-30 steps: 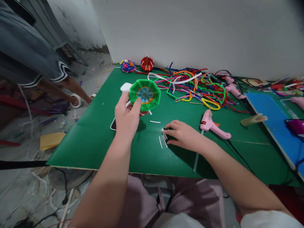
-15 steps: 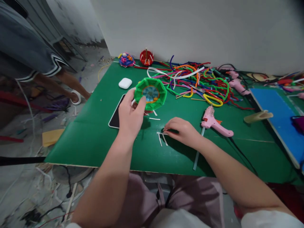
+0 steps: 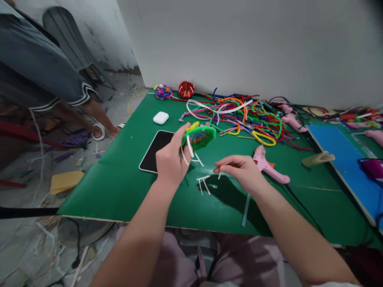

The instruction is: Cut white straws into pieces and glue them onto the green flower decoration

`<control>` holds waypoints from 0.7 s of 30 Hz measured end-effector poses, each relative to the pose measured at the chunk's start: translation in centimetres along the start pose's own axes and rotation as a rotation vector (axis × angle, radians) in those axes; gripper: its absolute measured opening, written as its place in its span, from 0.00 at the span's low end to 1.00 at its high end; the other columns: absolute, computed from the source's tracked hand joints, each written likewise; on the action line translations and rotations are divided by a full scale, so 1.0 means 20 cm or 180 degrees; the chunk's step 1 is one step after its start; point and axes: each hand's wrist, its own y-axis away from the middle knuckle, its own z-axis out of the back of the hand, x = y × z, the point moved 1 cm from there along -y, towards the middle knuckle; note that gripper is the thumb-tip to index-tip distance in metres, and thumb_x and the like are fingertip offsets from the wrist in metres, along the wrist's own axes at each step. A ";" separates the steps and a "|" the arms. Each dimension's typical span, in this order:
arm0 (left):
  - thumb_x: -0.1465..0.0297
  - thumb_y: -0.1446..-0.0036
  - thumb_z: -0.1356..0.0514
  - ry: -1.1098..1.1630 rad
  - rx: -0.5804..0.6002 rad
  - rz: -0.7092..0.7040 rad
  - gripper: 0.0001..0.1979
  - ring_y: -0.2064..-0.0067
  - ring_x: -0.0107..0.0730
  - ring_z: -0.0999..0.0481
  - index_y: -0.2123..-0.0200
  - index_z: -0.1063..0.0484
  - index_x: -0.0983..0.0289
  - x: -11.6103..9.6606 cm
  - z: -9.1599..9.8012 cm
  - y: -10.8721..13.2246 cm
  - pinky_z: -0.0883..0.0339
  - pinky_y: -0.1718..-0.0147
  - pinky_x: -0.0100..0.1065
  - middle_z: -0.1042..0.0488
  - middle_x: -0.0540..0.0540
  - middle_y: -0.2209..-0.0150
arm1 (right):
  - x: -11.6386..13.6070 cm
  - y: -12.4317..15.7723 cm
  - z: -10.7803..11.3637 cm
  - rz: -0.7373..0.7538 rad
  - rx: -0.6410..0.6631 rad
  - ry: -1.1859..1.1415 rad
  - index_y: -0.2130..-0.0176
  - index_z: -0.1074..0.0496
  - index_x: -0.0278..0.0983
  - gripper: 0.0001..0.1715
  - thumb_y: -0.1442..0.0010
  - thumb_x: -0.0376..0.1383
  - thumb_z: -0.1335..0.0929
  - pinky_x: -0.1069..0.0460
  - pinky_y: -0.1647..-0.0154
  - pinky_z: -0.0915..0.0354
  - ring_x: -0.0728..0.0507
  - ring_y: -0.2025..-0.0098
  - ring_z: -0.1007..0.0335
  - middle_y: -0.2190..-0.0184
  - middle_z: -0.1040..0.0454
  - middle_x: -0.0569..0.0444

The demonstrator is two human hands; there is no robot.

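My left hand (image 3: 173, 157) grips a small green umbrella-like craft piece (image 3: 205, 137), tilted so its ringed blue and orange middle shows at a slant. A yellow bit sticks up at its back edge and white strips hang from its near side. My right hand (image 3: 236, 169) pinches a short white strip (image 3: 220, 175) above the table. Several more white strips (image 3: 204, 185) lie on the green tabletop between the hands. A pink glue gun (image 3: 269, 169) with a clear glue stick (image 3: 246, 211) rests just right of my right hand.
Pipe cleaners (image 3: 233, 109) are heaped at the back with yellow-handled scissors (image 3: 263, 138). A phone (image 3: 155, 149) and a white case (image 3: 160, 118) lie left. Two finished-looking craft pieces, one red (image 3: 186, 90), stand behind. A blue board (image 3: 338, 159) is right. A person (image 3: 44, 67) stands at left.
My right hand has lifted off the table with a white strip between its fingers. My left hand has tilted the green craft piece from face-on to nearly edge-on, and the view has shifted slightly.
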 end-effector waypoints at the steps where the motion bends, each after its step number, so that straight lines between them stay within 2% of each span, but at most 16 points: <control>1: 0.71 0.44 0.44 -0.0137 -0.0067 -0.0226 0.21 0.78 0.21 0.32 0.45 0.35 0.58 0.00 0.00 0.01 0.36 0.76 0.26 0.22 0.51 0.66 | 0.03 0.01 0.00 0.0088 -0.0102 -0.0013 0.66 0.23 0.39 0.09 0.52 0.35 0.27 0.54 0.65 0.29 0.49 0.70 0.24 0.76 0.22 0.57; 3: 0.72 0.45 0.43 -0.0329 -0.0290 -0.0617 0.24 0.80 0.23 0.32 0.43 0.37 0.58 -0.01 0.00 0.01 0.37 0.78 0.27 0.21 0.52 0.66 | 0.08 0.03 0.01 0.0328 -0.0239 -0.0155 0.63 0.23 0.41 0.14 0.53 0.34 0.26 0.53 0.67 0.29 0.49 0.73 0.25 0.78 0.23 0.59; 5: 0.73 0.45 0.43 -0.0300 -0.0454 -0.0955 0.26 0.78 0.26 0.28 0.42 0.39 0.57 -0.02 0.00 0.02 0.35 0.78 0.29 0.21 0.54 0.63 | 0.11 0.05 0.01 0.0510 -0.0270 -0.0376 0.62 0.23 0.42 0.16 0.55 0.34 0.25 0.53 0.68 0.29 0.49 0.74 0.25 0.79 0.23 0.59; 8: 0.76 0.46 0.43 -0.0095 -0.0577 -0.1252 0.29 0.68 0.31 0.22 0.41 0.41 0.57 -0.04 0.01 0.03 0.28 0.70 0.30 0.23 0.55 0.56 | 0.11 0.06 0.00 0.0562 -0.0251 -0.0625 0.68 0.21 0.41 0.10 0.56 0.35 0.24 0.54 0.70 0.29 0.50 0.76 0.26 0.80 0.23 0.58; 11: 0.77 0.48 0.42 0.0000 -0.0619 -0.1384 0.30 0.61 0.33 0.22 0.41 0.41 0.59 -0.05 0.01 0.03 0.27 0.65 0.30 0.24 0.56 0.54 | 0.09 0.05 -0.01 0.0439 -0.0202 -0.0596 0.71 0.21 0.41 0.05 0.54 0.37 0.25 0.55 0.70 0.30 0.51 0.75 0.27 0.75 0.21 0.56; 14: 0.77 0.47 0.42 0.0037 -0.0602 -0.1408 0.30 0.58 0.35 0.22 0.40 0.41 0.59 -0.05 0.00 0.04 0.26 0.63 0.31 0.24 0.57 0.53 | 0.08 0.06 -0.02 0.0286 -0.0102 -0.0491 0.69 0.21 0.40 0.07 0.52 0.37 0.26 0.53 0.68 0.30 0.50 0.73 0.27 0.71 0.20 0.54; 17: 0.74 0.44 0.45 0.0071 -0.0552 -0.1431 0.27 0.56 0.36 0.22 0.40 0.42 0.60 -0.06 0.00 0.05 0.26 0.62 0.34 0.25 0.59 0.53 | 0.08 0.07 -0.03 0.0217 -0.0030 -0.0533 0.71 0.21 0.38 0.05 0.53 0.36 0.26 0.52 0.67 0.30 0.50 0.75 0.28 0.76 0.22 0.55; 21: 0.73 0.42 0.47 0.0061 -0.0516 -0.1484 0.25 0.54 0.37 0.23 0.40 0.41 0.60 -0.07 -0.01 0.06 0.27 0.60 0.35 0.25 0.59 0.52 | 0.08 0.08 -0.05 0.0239 -0.0010 -0.0637 0.76 0.24 0.38 0.04 0.52 0.34 0.27 0.55 0.73 0.33 0.52 0.79 0.31 0.83 0.26 0.59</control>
